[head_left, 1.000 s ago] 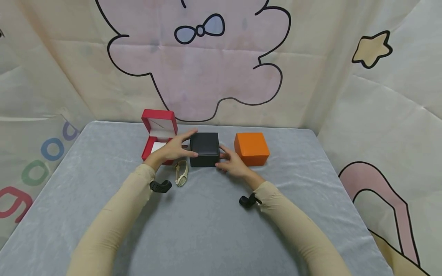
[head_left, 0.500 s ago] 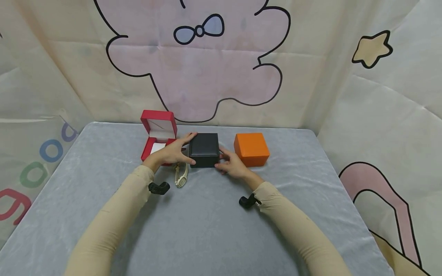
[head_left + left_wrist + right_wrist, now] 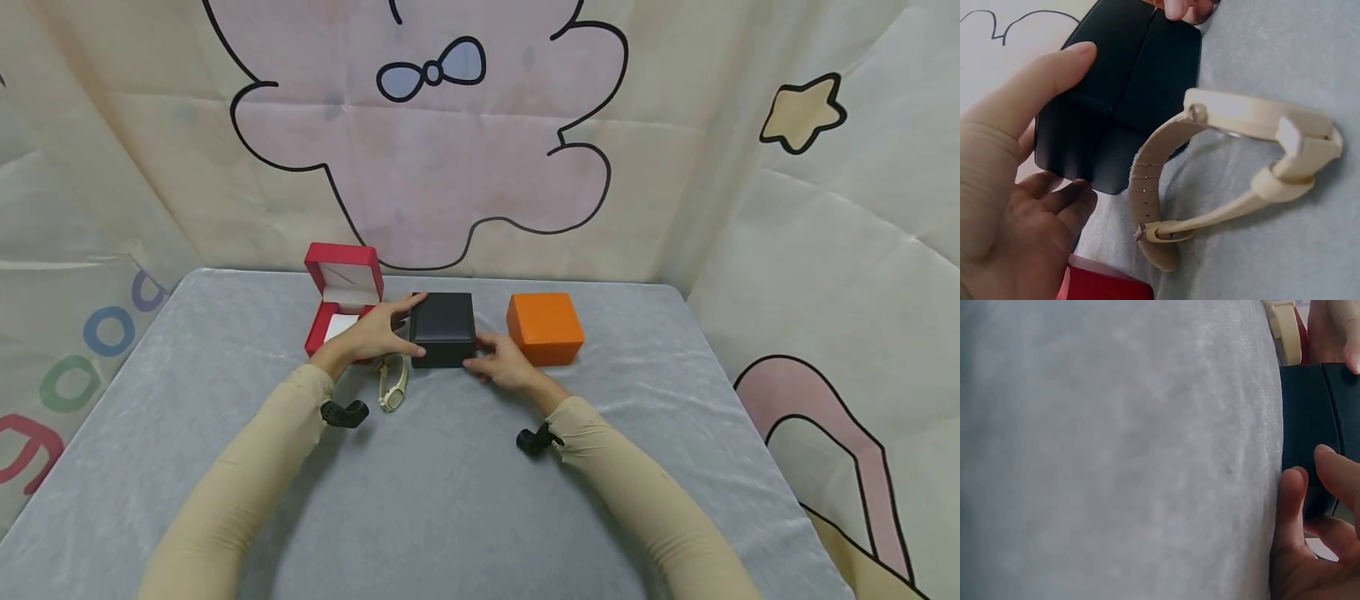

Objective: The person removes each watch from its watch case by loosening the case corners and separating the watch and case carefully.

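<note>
A closed black box (image 3: 442,333) stands on the grey cloth between both hands. My left hand (image 3: 371,333) holds its left side; in the left wrist view the thumb (image 3: 1063,72) lies across the front and the other fingers bend against the side. From the right, my right hand (image 3: 506,365) grips the lower part, thumb at the front near the seam in the right wrist view. A cream-strapped wristwatch (image 3: 392,398), its strap fastened in a loop, lies just below the left hand.
Behind the left hand stands an open red box (image 3: 343,254) with a white lining, partly hidden by that hand. An orange box (image 3: 545,325) sits right of the black box. A printed curtain (image 3: 495,175) hangs behind the table's far edge.
My left thumb has slid slightly down along the black box's front left edge. The right hand keeps its place on the box, and the other things stay put.
</note>
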Action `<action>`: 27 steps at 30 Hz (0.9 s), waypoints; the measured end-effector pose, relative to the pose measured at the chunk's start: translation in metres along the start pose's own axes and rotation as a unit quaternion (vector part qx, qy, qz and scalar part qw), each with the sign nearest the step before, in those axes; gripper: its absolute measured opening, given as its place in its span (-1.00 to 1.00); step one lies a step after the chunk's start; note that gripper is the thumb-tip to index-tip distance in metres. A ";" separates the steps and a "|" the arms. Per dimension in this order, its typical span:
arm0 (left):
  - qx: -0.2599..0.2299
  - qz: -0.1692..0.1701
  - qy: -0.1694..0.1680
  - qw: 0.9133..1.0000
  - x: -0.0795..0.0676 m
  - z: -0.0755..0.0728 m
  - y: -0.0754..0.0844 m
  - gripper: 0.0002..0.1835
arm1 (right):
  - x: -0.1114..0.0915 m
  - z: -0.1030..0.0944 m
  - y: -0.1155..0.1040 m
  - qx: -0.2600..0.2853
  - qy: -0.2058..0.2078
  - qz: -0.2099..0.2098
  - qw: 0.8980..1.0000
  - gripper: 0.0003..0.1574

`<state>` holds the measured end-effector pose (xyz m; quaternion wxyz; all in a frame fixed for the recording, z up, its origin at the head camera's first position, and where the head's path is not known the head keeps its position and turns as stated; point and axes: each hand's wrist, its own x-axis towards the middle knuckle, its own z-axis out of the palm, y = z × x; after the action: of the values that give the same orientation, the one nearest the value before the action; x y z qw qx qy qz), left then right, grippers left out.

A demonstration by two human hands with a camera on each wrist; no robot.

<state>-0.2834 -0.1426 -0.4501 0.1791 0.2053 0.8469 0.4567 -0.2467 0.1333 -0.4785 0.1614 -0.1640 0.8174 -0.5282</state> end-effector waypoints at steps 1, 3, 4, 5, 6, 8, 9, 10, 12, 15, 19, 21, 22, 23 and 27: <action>-0.006 0.002 0.002 1.000 0.000 0.000 0.000 0.13 | 0.000 0.000 0.000 -0.002 -0.001 0.001 1.000 -0.20; -0.013 0.004 0.006 1.000 0.000 0.000 -0.002 0.11 | 0.000 0.000 -0.001 -0.003 -0.001 0.005 1.000 -0.22; -0.015 0.004 0.008 1.000 0.000 0.000 -0.002 0.10 | 0.000 0.000 -0.001 -0.005 0.000 0.006 1.000 -0.24; -0.019 0.002 0.010 1.000 0.000 0.000 -0.002 0.08 | 0.000 0.001 -0.001 -0.006 0.000 0.006 1.000 -0.26; -0.021 0.000 0.012 1.000 0.000 0.000 -0.002 0.07 | 0.001 0.001 -0.001 -0.007 0.000 0.007 1.000 -0.27; -0.023 -0.007 0.016 1.000 0.000 0.000 -0.002 0.05 | 0.001 0.001 -0.002 -0.011 -0.001 0.007 1.000 -0.32; -0.024 -0.010 0.017 1.000 0.000 0.000 -0.001 0.05 | 0.001 0.001 -0.002 -0.014 -0.001 0.008 1.000 -0.34; -0.023 -0.010 0.018 1.000 0.000 -0.001 -0.001 0.04 | 0.000 0.001 -0.003 -0.017 -0.001 0.009 1.000 -0.35; -0.023 -0.014 0.020 0.999 0.001 -0.001 -0.001 0.03 | 0.000 0.001 -0.004 -0.022 -0.003 0.013 1.000 -0.35; -0.024 -0.015 0.022 0.999 0.002 -0.002 -0.001 0.01 | 0.000 0.001 -0.005 -0.030 -0.004 0.018 0.999 -0.33; -0.037 -0.013 0.028 0.999 0.003 -0.002 0.000 -0.03 | 0.000 0.001 -0.005 -0.037 0.001 0.023 0.999 -0.29; -0.042 -0.011 0.032 0.999 0.003 -0.002 0.000 -0.05 | 0.001 0.001 -0.005 -0.040 0.002 0.025 0.999 -0.28; -0.044 -0.011 0.035 0.998 0.003 -0.002 0.001 -0.05 | 0.000 0.001 -0.005 -0.041 0.002 0.025 0.999 -0.27; -0.045 -0.011 0.037 0.998 0.003 -0.001 0.001 -0.06 | 0.000 0.001 -0.005 -0.041 0.001 0.025 0.999 -0.27; -0.046 -0.010 0.041 0.998 0.004 -0.002 0.001 -0.07 | 0.000 0.000 -0.006 -0.042 -0.005 0.023 0.999 -0.27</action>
<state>-0.2870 -0.1415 -0.4489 0.1576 0.1695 0.8335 0.5017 -0.2457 0.1309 -0.4729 0.1703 -0.1547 0.8414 -0.4889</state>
